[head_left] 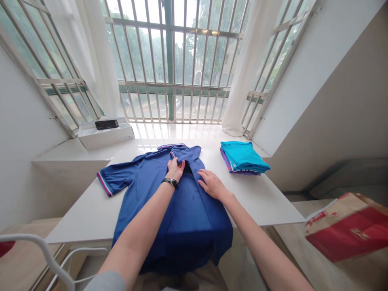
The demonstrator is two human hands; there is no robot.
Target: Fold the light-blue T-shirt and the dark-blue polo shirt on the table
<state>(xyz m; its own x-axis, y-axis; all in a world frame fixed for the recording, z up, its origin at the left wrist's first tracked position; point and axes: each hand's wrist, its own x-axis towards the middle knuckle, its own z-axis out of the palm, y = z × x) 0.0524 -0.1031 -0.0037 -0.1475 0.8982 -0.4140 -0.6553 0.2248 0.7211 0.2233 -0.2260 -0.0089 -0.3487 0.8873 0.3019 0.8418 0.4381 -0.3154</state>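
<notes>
A dark blue polo shirt [151, 190] with pink and white striped trim lies spread on the white table [87, 214], its lower part hanging over the front edge. One sleeve stretches out to the left; the right side is folded inward. My left hand [176, 167], with a black watch on the wrist, pinches the striped edge of the folded sleeve near the collar. Flat on the folded right side rests my right hand [211, 184], fingers apart and touching the cloth.
Folded clothes [242, 157], turquoise on top and purple below, are stacked at the right. A white box [106, 135] with a black phone [106, 124] on it stands at the back left. A red and tan paper bag [348, 230] sits at lower right. Barred windows and curtains lie behind.
</notes>
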